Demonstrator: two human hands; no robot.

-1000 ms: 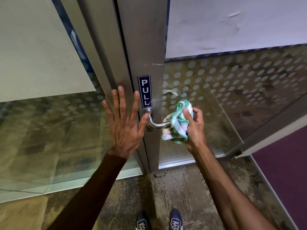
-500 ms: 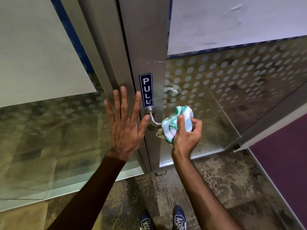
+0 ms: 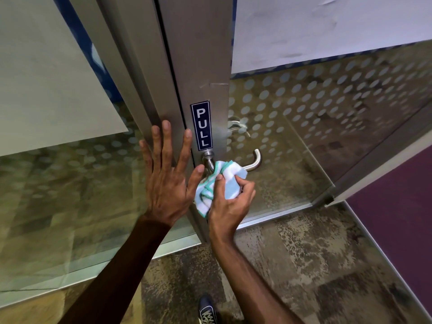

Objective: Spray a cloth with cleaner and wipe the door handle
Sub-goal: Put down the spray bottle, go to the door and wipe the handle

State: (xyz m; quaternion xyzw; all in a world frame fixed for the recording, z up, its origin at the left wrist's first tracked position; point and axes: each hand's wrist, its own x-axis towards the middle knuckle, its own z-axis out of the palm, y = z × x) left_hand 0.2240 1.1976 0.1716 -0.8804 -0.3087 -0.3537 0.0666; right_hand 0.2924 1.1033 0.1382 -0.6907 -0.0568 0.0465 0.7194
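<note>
A steel lever door handle [image 3: 251, 163] juts from the metal door frame [image 3: 198, 54] below a blue PULL sign [image 3: 201, 125]. My right hand [image 3: 230, 202] grips a bunched white, blue and green cloth [image 3: 218, 183] pressed around the handle's neck near its round base. The curved free end of the handle shows bare to the right. My left hand [image 3: 167, 174] lies flat with fingers spread against the frame, thumb touching the cloth. No spray bottle is in view.
Glass panels with frosted dots [image 3: 327, 108] flank the frame. A second handle [image 3: 236, 126] shows behind the glass. Mottled carpet [image 3: 304, 265] lies underfoot, a purple floor strip [image 3: 402, 195] at right, my shoe [image 3: 207, 311] at the bottom.
My right hand slid the cloth leftward along the handle from its outer end to the neck by the base, uncovering the curved end. The left hand stayed pressed on the frame.
</note>
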